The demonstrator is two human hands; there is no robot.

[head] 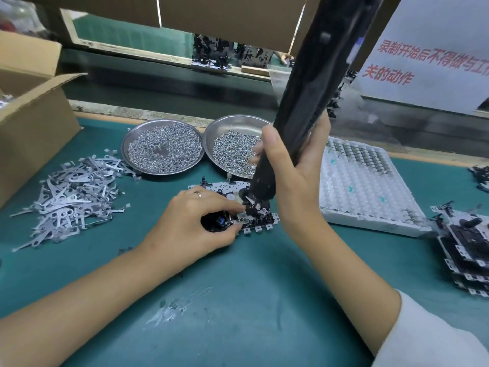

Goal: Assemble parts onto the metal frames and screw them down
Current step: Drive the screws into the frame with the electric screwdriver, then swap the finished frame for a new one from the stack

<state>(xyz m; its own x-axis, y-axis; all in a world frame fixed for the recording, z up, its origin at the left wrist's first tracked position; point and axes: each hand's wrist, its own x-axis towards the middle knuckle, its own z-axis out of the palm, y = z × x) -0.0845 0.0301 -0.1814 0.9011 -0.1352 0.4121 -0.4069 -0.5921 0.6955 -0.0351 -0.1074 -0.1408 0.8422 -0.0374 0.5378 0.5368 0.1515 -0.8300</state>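
Observation:
A metal frame (211, 187) with black plastic parts lies on the green mat at the centre. My left hand (195, 223) rests on its near left part, and its fingers pinch a small metal piece at the frame's front edge. My right hand (288, 165) grips a long black electric screwdriver (312, 83), held nearly upright, with its tip down on the frame's right part. Two round steel dishes, the left dish (129, 144) and the right dish (211, 133), hold several small screws just behind the frame.
A heap of flat metal levers (71, 197) lies at the left, beside an open cardboard box (34, 120). A white foam tray (367, 192) of small parts sits at the right. Stacked assembled frames (465, 247) stand at the far right. A conveyor runs behind.

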